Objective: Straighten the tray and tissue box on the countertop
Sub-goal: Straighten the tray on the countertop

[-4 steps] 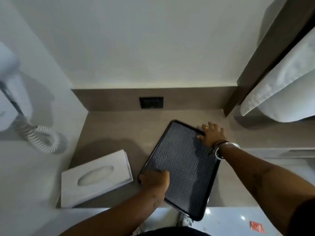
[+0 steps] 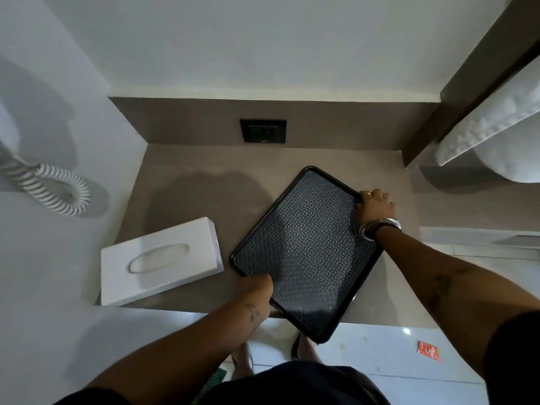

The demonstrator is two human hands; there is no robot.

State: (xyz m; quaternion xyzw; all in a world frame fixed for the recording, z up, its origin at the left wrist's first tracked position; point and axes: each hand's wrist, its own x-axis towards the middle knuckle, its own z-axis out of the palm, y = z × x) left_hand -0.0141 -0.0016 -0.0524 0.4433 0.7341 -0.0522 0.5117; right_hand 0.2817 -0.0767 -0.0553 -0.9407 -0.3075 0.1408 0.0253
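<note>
1. Head view, nearest the camera: a dark garment at the bottom edge, two bare feet on the pale tiled floor (image 2: 380, 361), and a small red packet (image 2: 428, 349) lying on the tiles to the right.
2. The tray (image 2: 306, 247), black with a patterned inner surface, lies askew on the brown countertop (image 2: 190, 182); its near corner overhangs the counter's front edge above the floor.
3. The left hand (image 2: 258, 289) is curled closed on the tray's near-left rim, thumb lying on the inner surface, the other fingers hidden underneath.
4. The tissue box (image 2: 160, 260), white with an oval opening on top, sits on the counter to the left of the tray, also at an angle, close to the tray's left corner but apart from it, its left end against the white side wall.
5. The right hand (image 2: 375, 204) grips the tray's far-right corner, fingers folded over the rim; a ring shows on one finger and a watch (image 2: 380, 226) circles the wrist.
6. Farther back, a black wall socket (image 2: 263, 130) sits in the brown backsplash.
7. A white coiled cord (image 2: 58, 190) hangs on the left wall; white folded towels (image 2: 496, 135) sit at the right.
</note>
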